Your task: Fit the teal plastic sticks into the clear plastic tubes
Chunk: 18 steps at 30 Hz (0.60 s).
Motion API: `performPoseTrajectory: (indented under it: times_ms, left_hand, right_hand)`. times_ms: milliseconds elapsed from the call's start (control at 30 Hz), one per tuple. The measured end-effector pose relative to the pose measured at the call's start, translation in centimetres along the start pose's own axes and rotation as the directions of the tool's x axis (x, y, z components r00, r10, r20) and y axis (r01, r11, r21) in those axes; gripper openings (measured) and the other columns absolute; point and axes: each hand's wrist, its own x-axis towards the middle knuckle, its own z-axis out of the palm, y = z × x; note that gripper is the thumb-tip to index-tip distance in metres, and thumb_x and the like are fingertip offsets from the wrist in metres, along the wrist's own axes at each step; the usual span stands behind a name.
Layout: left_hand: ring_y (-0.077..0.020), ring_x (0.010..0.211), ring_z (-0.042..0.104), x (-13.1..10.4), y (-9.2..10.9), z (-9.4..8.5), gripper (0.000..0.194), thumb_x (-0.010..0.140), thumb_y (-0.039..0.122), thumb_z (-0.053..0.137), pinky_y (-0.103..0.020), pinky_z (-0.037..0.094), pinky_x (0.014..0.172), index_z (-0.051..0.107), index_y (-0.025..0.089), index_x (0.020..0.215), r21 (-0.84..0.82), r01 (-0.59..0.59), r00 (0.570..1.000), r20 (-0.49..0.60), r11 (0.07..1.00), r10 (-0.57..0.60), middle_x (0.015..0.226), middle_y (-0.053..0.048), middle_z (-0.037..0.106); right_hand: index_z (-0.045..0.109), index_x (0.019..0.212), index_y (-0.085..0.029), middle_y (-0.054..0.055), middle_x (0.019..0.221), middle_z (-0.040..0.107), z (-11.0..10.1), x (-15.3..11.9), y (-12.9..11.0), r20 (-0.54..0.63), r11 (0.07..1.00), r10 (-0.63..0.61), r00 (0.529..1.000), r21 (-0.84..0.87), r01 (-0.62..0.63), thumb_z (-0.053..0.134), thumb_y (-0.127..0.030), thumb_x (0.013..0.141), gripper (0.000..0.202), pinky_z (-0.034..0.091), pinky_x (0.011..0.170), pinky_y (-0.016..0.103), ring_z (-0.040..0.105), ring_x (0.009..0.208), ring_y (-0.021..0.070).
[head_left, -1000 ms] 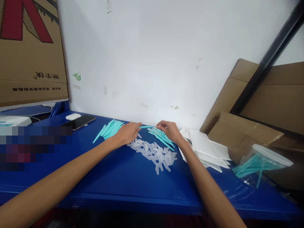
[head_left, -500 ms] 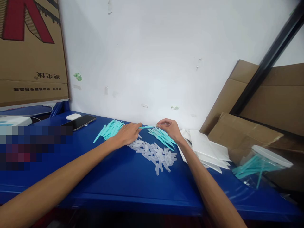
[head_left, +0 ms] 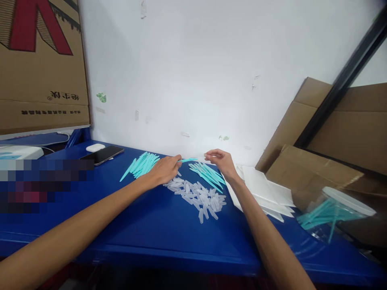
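My left hand (head_left: 167,168) is closed, its fingertips pinching one turquoise eyebrow razor (head_left: 190,160) that points right. At the razor's far end shows a pale, translucent cap (head_left: 202,160), and the pinched thumb and fingers of my right hand (head_left: 222,161) are at it. How far the cap covers the blade is too small to tell. Beneath my right hand lies a pile of turquoise razors (head_left: 208,175); another razor pile (head_left: 142,165) is left of my left hand. Many loose translucent caps (head_left: 199,195) are spread on the blue table in front of both hands.
White paper sheets or bags (head_left: 263,189) lie beside my right forearm. A clear tub (head_left: 332,213) with turquoise sticks rests tilted at the right. Cardboard (head_left: 311,169) leans behind it. A phone (head_left: 105,155) and white case (head_left: 95,148) lie left on the blue table (head_left: 151,229).
My right hand has shifted slightly right along the razor, and the pale cap at its end now shows. My left hand keeps its hold. The view has moved a little.
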Motion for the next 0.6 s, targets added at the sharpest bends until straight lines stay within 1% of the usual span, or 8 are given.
performPoseTrajectory:
  times_ms: [167, 233, 367, 500, 600]
  left_hand:
    - [-0.0211, 0.065, 0.057, -0.08, 0.31, -0.11, 0.031, 0.096, 0.038, 0.028, -0.029, 0.031, 0.056, 0.055, 0.022, 0.097, -0.029, -0.013, 1.0, -0.013, 0.999, 0.013, 0.075, -0.005, 0.065]
    - [-0.0208, 0.064, 0.056, -0.13, 0.42, -0.18, 0.031, 0.097, 0.039, 0.029, -0.029, 0.031, 0.056, 0.055, 0.022, 0.095, -0.036, -0.014, 1.0, -0.023, 0.999, 0.013, 0.074, -0.004, 0.065]
    - [-0.0204, 0.063, 0.057, -0.21, 0.62, -0.33, 0.033, 0.097, 0.039, 0.028, -0.029, 0.031, 0.055, 0.055, 0.022, 0.095, -0.049, 0.001, 0.999, -0.04, 0.999, -0.003, 0.071, -0.003, 0.064]
    - [-0.0203, 0.063, 0.057, -0.21, 0.77, -0.37, 0.033, 0.098, 0.041, 0.027, -0.029, 0.031, 0.055, 0.055, 0.022, 0.094, -0.055, 0.0, 0.999, -0.038, 0.999, -0.002, 0.07, -0.003, 0.064]
    - [-0.0199, 0.064, 0.058, -0.24, 0.72, -0.29, 0.034, 0.098, 0.041, 0.026, -0.028, 0.033, 0.056, 0.054, 0.022, 0.097, -0.062, -0.035, 0.999, -0.023, 0.997, 0.033, 0.071, -0.003, 0.064]
  right_hand:
    - [0.069, 0.085, -0.018, 0.006, 0.084, 0.071, 0.3, -0.14, -0.08, 0.074, 0.999, 0.035, 0.997, -0.003, -0.035, 0.077, -0.047, 0.068, 0.035, 0.043, 0.055, 0.024, 0.068, 0.073, 0.019]
    - [0.069, 0.085, -0.018, 0.006, 0.084, 0.071, 0.37, -0.08, 0.05, 0.075, 1.0, 0.03, 0.997, -0.01, -0.029, 0.077, -0.047, 0.069, 0.035, 0.041, 0.052, 0.023, 0.068, 0.071, 0.0183]
    - [0.069, 0.085, -0.018, 0.007, 0.086, 0.072, 0.18, -0.01, 0.09, 0.062, 1.0, 0.018, 0.998, -0.022, -0.017, 0.076, -0.05, 0.068, 0.037, 0.04, 0.051, 0.023, 0.067, 0.071, 0.0182]
    - [0.068, 0.086, -0.018, 0.006, 0.084, 0.072, 0.24, -0.14, 0.06, 0.107, 0.999, 0.028, 0.994, -0.017, -0.027, 0.076, -0.051, 0.068, 0.038, 0.04, 0.05, 0.023, 0.067, 0.07, 0.0181]
    - [0.067, 0.088, -0.018, 0.006, 0.084, 0.072, 0.82, -0.35, 0.08, 0.144, 0.999, 0.041, 0.989, -0.024, -0.038, 0.075, -0.051, 0.068, 0.039, 0.04, 0.05, 0.023, 0.067, 0.071, 0.0189]
